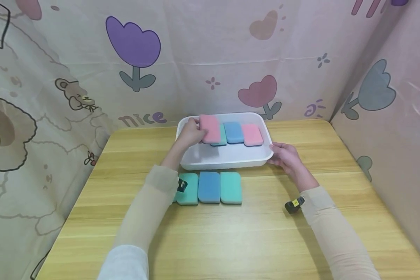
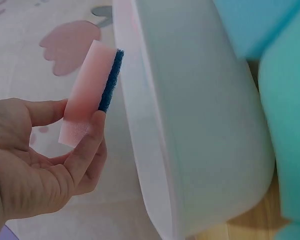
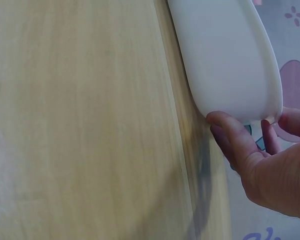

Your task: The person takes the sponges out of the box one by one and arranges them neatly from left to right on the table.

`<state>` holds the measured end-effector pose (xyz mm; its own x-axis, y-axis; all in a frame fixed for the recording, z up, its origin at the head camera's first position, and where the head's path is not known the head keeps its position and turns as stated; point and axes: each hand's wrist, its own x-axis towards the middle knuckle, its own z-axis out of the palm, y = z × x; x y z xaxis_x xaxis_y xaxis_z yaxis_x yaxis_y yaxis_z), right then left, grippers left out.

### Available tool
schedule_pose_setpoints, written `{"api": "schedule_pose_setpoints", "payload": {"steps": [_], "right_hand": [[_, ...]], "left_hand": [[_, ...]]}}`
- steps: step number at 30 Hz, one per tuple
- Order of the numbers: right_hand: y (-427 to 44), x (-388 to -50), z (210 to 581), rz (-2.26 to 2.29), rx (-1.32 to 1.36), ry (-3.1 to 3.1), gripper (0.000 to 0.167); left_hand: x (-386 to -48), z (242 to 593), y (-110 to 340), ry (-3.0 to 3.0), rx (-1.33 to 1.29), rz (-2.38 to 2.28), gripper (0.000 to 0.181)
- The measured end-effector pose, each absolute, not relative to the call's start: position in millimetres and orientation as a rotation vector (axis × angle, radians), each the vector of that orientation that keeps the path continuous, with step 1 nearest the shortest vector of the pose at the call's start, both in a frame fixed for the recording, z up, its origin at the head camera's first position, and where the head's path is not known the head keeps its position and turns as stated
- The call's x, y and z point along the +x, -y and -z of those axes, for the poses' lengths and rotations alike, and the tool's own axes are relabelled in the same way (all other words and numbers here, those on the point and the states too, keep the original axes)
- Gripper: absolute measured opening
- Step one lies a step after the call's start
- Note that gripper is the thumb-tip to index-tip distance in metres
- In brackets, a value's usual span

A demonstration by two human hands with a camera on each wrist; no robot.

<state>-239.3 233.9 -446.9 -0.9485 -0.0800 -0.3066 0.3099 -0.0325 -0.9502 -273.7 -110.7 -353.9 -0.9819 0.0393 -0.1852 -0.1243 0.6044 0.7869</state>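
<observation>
My left hand [image 1: 191,133] pinches a pink sponge [image 1: 210,128] over the left part of a white tray [image 1: 224,158]. In the left wrist view the sponge [image 2: 87,90] shows a dark scouring layer on one side, held between thumb and fingers. Inside the tray lie a green sponge [image 1: 223,136], partly hidden by the held one, a blue sponge [image 1: 233,132] and a second pink sponge [image 1: 252,135]. At the tray's right end my right hand [image 1: 287,156] holds the rim, thumb on top and fingers against the outer wall, as the right wrist view of that hand [image 3: 270,165] shows.
In front of the tray a row of sponges lies on the wooden table [image 1: 266,233]: a green one [image 1: 231,188], a blue one [image 1: 209,187], another green one [image 1: 189,194], and one more mostly behind the left sleeve. A printed cloth [image 1: 203,46] hangs behind the table.
</observation>
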Motion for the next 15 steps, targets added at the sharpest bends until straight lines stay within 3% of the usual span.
{"api": "schedule_pose_setpoints", "payload": {"steps": [15], "right_hand": [[-233.6, -237.0, 446.9, 2.07, 0.242, -1.969, 0.06]], "left_hand": [[-226.7, 359.5, 90.1, -2.54, 0.1, -1.598, 0.063]]}}
